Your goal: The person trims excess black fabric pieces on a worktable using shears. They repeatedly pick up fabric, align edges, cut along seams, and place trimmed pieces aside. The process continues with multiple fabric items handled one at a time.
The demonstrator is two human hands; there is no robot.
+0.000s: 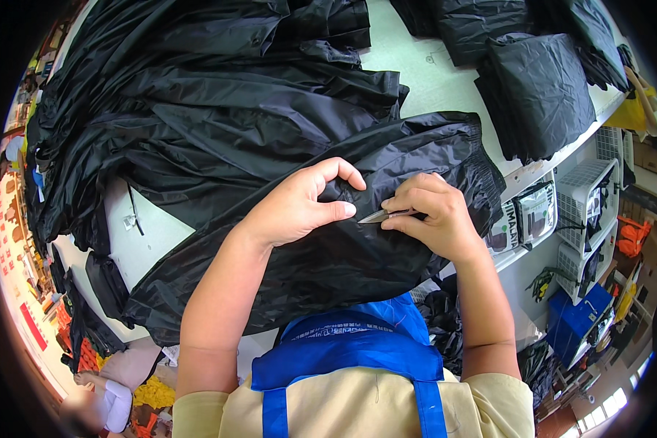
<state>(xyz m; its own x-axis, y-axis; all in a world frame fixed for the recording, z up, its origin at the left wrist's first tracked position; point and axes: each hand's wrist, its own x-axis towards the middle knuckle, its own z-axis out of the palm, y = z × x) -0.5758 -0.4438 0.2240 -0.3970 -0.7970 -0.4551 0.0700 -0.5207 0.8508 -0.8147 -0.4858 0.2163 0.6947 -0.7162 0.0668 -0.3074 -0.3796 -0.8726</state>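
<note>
A thin, shiny black garment (321, 259) with a gathered elastic edge lies spread across the table in front of me. My right hand (434, 212) is closed around small metal thread snips (379, 216), whose pointed tip rests at the cloth and points left. Just left of that tip is my left hand (299, 204), its thumb and index finger apart over the fabric. No thread or fold shows in the gap between them. The other fingers of that hand are mostly hidden.
More black garments (219, 95) are heaped over the far left of the pale table (150, 244). Folded black garments (536, 87) lie at the far right. White baskets (588, 193), packaged goods (536, 212) and a blue box (577, 321) stand right of the table.
</note>
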